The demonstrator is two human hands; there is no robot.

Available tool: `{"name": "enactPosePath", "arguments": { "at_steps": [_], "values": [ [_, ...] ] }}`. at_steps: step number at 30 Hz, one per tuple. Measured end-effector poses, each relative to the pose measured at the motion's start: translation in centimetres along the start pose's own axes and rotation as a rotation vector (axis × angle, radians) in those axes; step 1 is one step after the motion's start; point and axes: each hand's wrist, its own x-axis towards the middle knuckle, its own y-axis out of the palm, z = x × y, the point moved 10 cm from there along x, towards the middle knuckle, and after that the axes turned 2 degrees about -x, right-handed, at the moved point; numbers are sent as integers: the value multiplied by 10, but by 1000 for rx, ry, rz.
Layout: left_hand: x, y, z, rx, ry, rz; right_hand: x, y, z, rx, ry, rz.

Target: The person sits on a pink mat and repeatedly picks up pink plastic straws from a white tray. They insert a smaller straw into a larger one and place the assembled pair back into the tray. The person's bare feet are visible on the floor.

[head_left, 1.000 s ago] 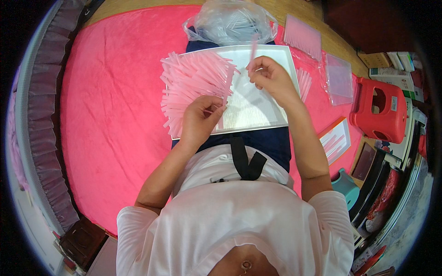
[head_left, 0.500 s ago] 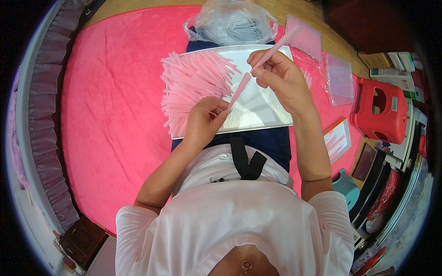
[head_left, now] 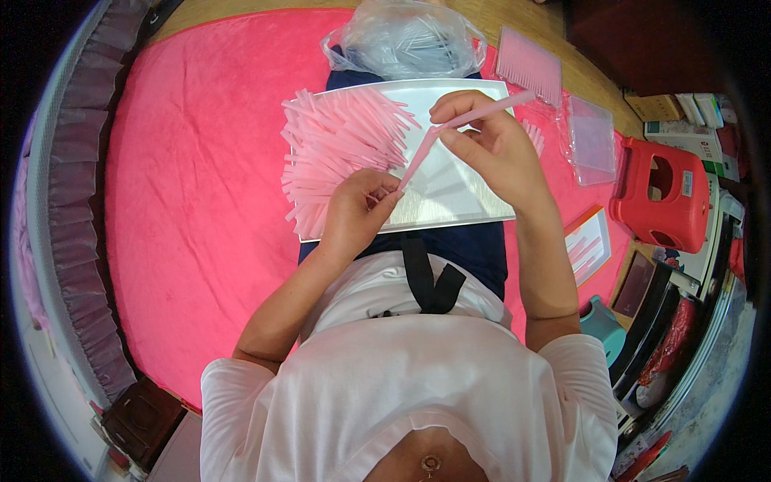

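Note:
My left hand pinches the lower end of a slim pink stick, which slants up to the right and widens toward its top. Between the thumb and fingers of my right hand is a second pink stick, tilted up and outward to the right. The two sticks meet, or nearly meet, at an angle just by my right fingertips; whether one enters the other I cannot tell. Beside my left hand, a large heap of similar pink sticks covers the left part of a shallow white tray on my lap.
A clear plastic bag of thin pale sticks lies beyond the tray. To the right are flat packs of pink sticks, a clear flat pack, an orange-edged box, a red stool and a teal stool on the pink blanket's side.
The stick in my right hand has swung lower at its far end. Its near end has come against the top of the left stick. My left hand stays in place.

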Motion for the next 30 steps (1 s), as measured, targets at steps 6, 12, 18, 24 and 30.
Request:
{"name": "enactPosePath", "arguments": {
  "at_steps": [6, 12, 18, 24, 30],
  "values": [
    [0, 1, 4, -18, 0, -3, 0, -4, 11, -62, -72, -31],
    [0, 1, 3, -7, -2, 0, 3, -2, 33, -220, -199, 18],
    [0, -1, 4, -52, 5, -25, 11, -15, -7, -19, 19, -92],
    [1, -9, 28, -260, -70, -99, 21, 0, -77, -612, 50, -96],
    [2, -12, 22, -260, -82, -107, 40, 21, -111, -853, 1, -122]
  ]
}}
